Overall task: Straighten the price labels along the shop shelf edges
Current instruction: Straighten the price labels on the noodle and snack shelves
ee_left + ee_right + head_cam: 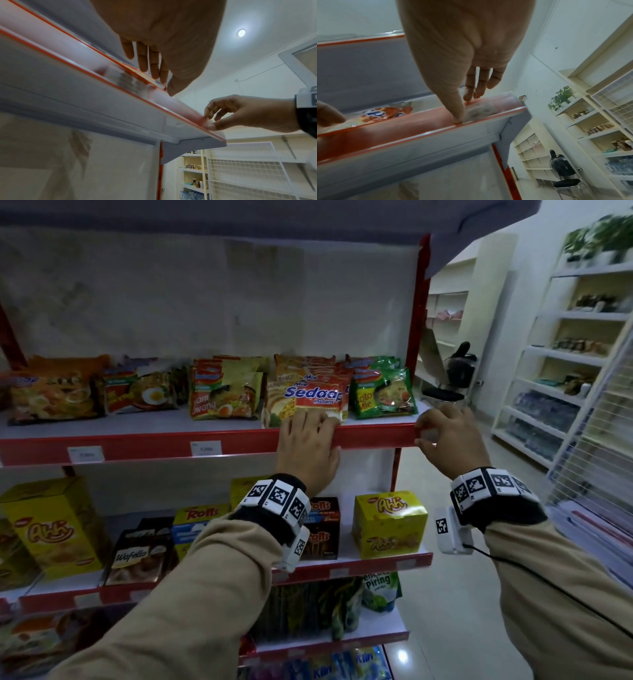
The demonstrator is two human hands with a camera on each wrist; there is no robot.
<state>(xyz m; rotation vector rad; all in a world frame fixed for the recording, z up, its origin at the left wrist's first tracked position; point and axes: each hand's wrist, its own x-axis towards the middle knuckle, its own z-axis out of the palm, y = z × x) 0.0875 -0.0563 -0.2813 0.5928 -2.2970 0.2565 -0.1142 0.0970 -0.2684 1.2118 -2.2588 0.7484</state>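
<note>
A white shop shelf (205,424) with a glossy red front edge strip (144,445) carries crinkly plastic noodle packets (222,392) along its whole length; below it a second shelf holds yellow cardboard boxes (388,523). Off to the right stand pale open racks (561,354) against a white wall, and a black fan (460,369) sits beyond the shelf's right end.

The left hand (308,450) lies flat over the red edge strip just right of its middle, fingers straight and a little spread, reaching up onto a Sedaap noodle packet (315,397); it grips nothing. In its wrist view a small label (132,82) sits in the strip under that palm.

The right hand (448,436) is at the strip's right end, fingers curled, thumb (457,116) and fingertips pinching a small white price label (479,111) held in the clear channel. The label looks papery, with blurred print.

Two more white labels (85,454) (206,448) sit further left along the same edge, well apart.
</note>
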